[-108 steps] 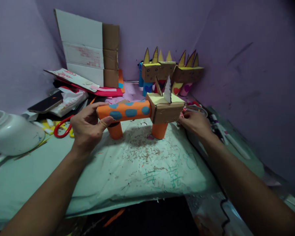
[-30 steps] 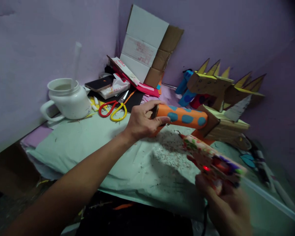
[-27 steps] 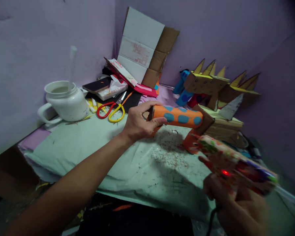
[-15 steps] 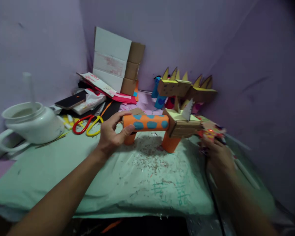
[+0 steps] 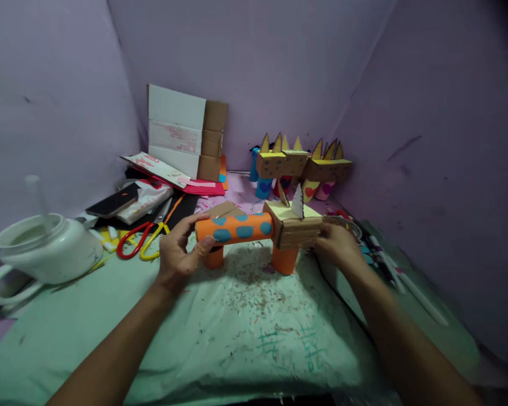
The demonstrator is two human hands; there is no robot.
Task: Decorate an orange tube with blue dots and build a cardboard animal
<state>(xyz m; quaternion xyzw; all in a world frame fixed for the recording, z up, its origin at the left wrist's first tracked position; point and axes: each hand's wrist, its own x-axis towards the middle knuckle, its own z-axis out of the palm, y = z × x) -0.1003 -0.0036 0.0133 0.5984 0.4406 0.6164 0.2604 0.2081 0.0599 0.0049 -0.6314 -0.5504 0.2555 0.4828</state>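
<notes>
My left hand (image 5: 182, 248) is closed round the rear end of an orange tube with blue spots (image 5: 242, 231), thumb in front. The tube meets a brown cardboard box (image 5: 300, 234) with a yellow top and upright pointed pieces (image 5: 297, 203). Short orange tubes (image 5: 284, 259) stand beneath like legs. At the box's right side is my right hand (image 5: 338, 242), fingers curled and partly hidden by the box; what they hold cannot be made out. A black cord (image 5: 342, 304) runs from beneath this hand towards the front.
Red-and-yellow scissors (image 5: 141, 239), a white teapot-like pot (image 5: 46, 248) and a phone (image 5: 112, 201) lie left. Behind stand similar cardboard figures (image 5: 283, 163) and a folded carton (image 5: 175, 129). Markers (image 5: 400, 276) lie right; brown scraps (image 5: 258, 299) litter the green cover.
My right hand has moved left from beside a glowing red-orange spot to the box's right side. My left hand keeps its hold on the spotted tube. The camera view has shifted.
</notes>
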